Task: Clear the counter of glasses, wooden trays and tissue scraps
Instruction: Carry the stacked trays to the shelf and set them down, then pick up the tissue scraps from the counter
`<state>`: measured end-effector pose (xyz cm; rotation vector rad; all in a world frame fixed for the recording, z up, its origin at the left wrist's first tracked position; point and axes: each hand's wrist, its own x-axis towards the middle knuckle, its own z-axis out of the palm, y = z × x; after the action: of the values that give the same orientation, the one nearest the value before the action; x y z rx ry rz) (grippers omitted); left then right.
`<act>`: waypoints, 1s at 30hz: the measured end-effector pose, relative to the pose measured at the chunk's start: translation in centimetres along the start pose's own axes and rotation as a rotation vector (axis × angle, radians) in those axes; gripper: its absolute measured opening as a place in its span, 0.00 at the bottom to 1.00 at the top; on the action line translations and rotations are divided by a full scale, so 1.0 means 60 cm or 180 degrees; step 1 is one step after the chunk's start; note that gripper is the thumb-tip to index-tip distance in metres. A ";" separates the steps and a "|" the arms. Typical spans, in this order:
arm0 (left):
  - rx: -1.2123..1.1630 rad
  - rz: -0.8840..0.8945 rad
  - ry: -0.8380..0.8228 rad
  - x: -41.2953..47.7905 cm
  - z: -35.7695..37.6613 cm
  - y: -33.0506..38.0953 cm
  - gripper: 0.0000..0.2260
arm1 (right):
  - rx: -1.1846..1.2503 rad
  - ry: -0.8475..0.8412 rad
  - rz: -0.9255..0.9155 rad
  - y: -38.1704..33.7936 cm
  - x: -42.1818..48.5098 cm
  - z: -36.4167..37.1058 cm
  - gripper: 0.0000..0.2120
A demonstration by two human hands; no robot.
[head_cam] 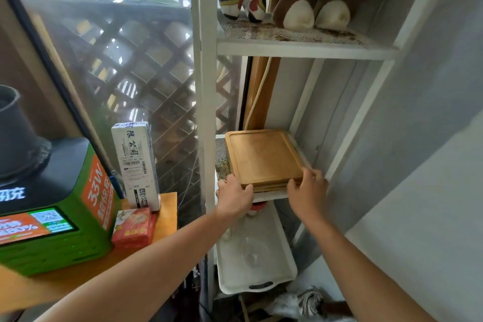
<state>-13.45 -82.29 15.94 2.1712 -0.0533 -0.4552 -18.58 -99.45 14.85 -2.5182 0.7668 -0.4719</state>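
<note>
We stand at a white shelf unit (300, 49), where stacked wooden trays (264, 158) lie on its middle mesh shelf; our left hand (234, 195) and right hand (308, 188) each grip a near corner of the stack's front edge

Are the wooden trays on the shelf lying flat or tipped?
Flat: the wooden trays sit stacked on the mesh shelf, both hands at the front edge.
</note>
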 end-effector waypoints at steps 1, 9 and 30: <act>0.0028 0.0129 -0.0063 -0.012 -0.003 -0.005 0.18 | 0.0089 -0.0103 -0.0008 -0.004 -0.017 -0.003 0.12; 0.0999 0.0998 -0.0564 -0.138 -0.123 -0.145 0.09 | -0.0225 -0.1439 -0.0159 -0.121 -0.202 0.008 0.10; 0.1713 -0.0556 0.0718 -0.531 -0.724 -0.771 0.09 | -0.0554 -0.3018 -0.2254 -0.728 -0.787 0.323 0.08</act>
<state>-34.13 -14.43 12.45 2.7594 0.1572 -0.3125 -28.25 -32.97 12.66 -2.6669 -0.4627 0.5995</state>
